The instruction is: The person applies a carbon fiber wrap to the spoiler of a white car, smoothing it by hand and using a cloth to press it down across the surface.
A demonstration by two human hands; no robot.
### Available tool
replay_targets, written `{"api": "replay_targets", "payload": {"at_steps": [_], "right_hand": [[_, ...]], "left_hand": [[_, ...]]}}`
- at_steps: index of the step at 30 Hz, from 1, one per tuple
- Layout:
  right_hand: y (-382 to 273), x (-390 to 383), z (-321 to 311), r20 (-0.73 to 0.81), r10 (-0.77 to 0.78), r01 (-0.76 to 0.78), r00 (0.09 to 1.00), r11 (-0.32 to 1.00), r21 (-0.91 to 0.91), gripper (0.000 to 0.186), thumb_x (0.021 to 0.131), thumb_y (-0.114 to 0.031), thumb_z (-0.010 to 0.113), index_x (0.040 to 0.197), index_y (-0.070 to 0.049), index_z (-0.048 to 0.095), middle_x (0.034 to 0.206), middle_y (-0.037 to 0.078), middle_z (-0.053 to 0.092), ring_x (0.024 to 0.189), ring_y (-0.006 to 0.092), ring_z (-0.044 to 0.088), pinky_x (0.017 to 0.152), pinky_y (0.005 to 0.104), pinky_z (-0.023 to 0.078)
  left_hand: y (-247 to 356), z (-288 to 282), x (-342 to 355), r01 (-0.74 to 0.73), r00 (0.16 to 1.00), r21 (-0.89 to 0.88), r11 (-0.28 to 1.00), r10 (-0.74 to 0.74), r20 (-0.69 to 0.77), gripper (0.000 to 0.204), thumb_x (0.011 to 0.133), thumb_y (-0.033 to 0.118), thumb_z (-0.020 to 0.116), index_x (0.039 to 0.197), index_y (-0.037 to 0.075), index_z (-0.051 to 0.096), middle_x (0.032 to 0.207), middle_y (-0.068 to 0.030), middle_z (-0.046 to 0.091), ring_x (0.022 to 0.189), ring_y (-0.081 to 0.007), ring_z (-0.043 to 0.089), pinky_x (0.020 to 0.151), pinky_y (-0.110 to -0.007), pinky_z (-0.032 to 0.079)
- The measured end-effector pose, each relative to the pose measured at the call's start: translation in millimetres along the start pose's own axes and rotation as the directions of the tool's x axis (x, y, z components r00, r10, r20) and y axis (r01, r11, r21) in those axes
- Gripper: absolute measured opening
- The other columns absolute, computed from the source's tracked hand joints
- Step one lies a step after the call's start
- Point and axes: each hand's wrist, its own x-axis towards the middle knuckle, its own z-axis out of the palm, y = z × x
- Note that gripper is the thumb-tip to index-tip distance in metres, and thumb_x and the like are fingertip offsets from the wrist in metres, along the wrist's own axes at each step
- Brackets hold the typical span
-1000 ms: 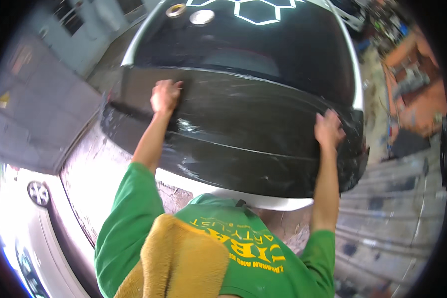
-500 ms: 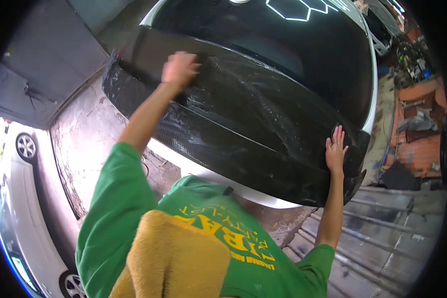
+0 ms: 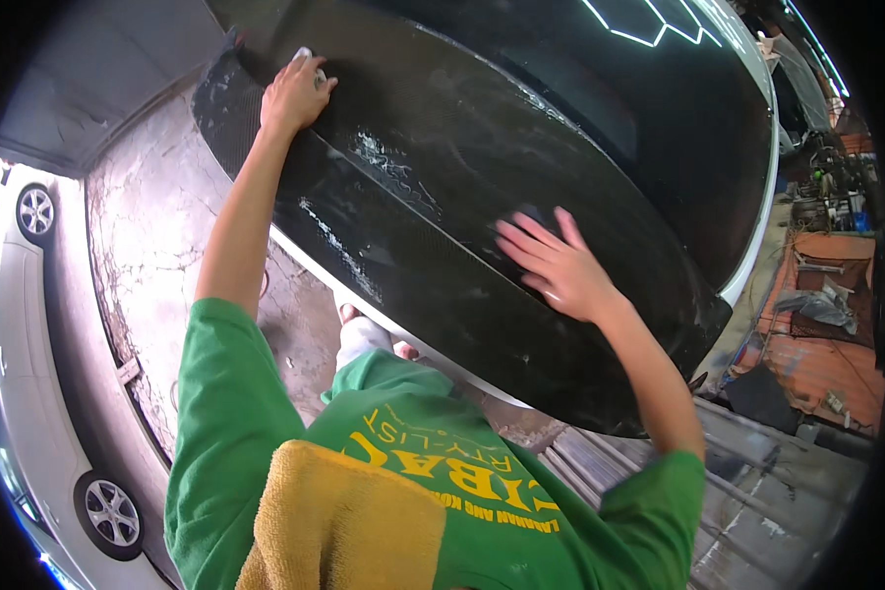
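Observation:
A dark carbon-fibre-patterned trunk lid [image 3: 482, 187] with a raised rear lip spreads before me, marked with whitish wet streaks. At its far left end, my left hand [image 3: 298, 96] is closed round a small whitish item [image 3: 305, 53]. Only bits of that item show past the fingers, so its kind is unclear. My right hand [image 3: 559, 267] lies over the middle of the lid with fingers spread, slightly blurred, and nothing visible in it. A yellow-brown towel [image 3: 344, 521] hangs down the front of my green shirt.
Beyond the lid is the dark rear window [image 3: 659, 108] of the white car. A silver car [image 3: 29, 364] stands at the left, near a grey metal door [image 3: 88, 69]. Orange sheeting [image 3: 816, 344] and clutter lie at the right, above ribbed metal panels [image 3: 757, 501].
My left hand has moved to the lid's left end. My right hand has left the lid's right end and now lies over its middle. The view has shifted, and whitish streaks show more.

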Motion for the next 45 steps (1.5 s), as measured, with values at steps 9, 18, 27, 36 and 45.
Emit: {"api": "replay_targets", "payload": {"at_steps": [9, 18, 27, 36, 45], "right_hand": [[-8.6, 96.3, 7.3, -0.143, -0.157, 0.153, 0.977, 0.987, -0.038, 0.046, 0.094, -0.022, 0.056, 0.139, -0.011, 0.051, 0.151, 0.001, 0.043, 0.145, 0.0217, 0.031, 0.116, 0.0647, 0.012], [-4.1, 34.9, -7.2, 0.06, -0.044, 0.038, 0.997, 0.995, 0.087, 0.049, 0.093, -0.019, 0.058, 0.141, -0.015, 0.051, 0.153, -0.002, 0.04, 0.145, 0.0187, 0.031, 0.116, 0.0656, 0.008], [-8.5, 197.8, 24.1, -0.268, -0.175, 0.169, 0.947, 0.985, -0.046, 0.052, 0.091, -0.017, 0.058, 0.142, -0.013, 0.048, 0.151, 0.0, 0.043, 0.143, 0.0189, 0.034, 0.116, 0.0664, 0.01], [-14.4, 45.9, -12.9, 0.095, 0.053, -0.054, 0.994, 0.998, 0.013, 0.059, 0.088, -0.021, 0.064, 0.144, -0.015, 0.047, 0.156, -0.002, 0.037, 0.145, 0.0177, 0.031, 0.117, 0.0627, 0.01], [-23.5, 210.9, 15.9, -0.257, -0.122, 0.089, 0.959, 0.987, -0.135, 0.056, 0.087, -0.009, 0.056, 0.142, -0.013, 0.047, 0.153, 0.002, 0.041, 0.144, 0.019, 0.032, 0.116, 0.0646, 0.016]], "left_hand": [[11.8, -0.3, 9.4, -0.003, 0.998, -0.004, 1.0, 0.003, -0.069, 0.05, 0.09, 0.043, 0.062, 0.131, 0.015, 0.058, 0.136, -0.0111, 0.057, 0.126, -0.0321, 0.053, 0.103, -0.044, 0.044], [4.9, 2.2, -4.2, 0.047, 0.998, -0.005, 0.999, -0.047, -0.053, 0.052, 0.089, 0.045, 0.063, 0.132, 0.017, 0.057, 0.134, -0.01, 0.058, 0.123, -0.032, 0.055, 0.102, -0.044, 0.045], [28.2, -4.7, 5.6, 0.06, 0.998, -0.072, 0.996, -0.062, -0.017, 0.055, 0.088, 0.044, 0.065, 0.134, 0.018, 0.055, 0.131, -0.0123, 0.06, 0.122, -0.0319, 0.056, 0.1, -0.044, 0.046], [7.3, 9.8, -4.2, 0.0, 0.991, -0.076, 0.997, -0.011, -0.137, 0.05, 0.089, 0.037, 0.065, 0.133, 0.015, 0.055, 0.131, -0.0116, 0.06, 0.12, -0.0329, 0.057, 0.097, -0.045, 0.048], [-5.4, 13.6, 3.6, -0.204, 0.952, -0.098, 0.974, 0.174, -0.252, 0.047, 0.086, 0.035, 0.068, 0.127, 0.014, 0.06, 0.127, -0.0139, 0.059, 0.118, -0.0371, 0.055, 0.101, -0.051, 0.043]]}}
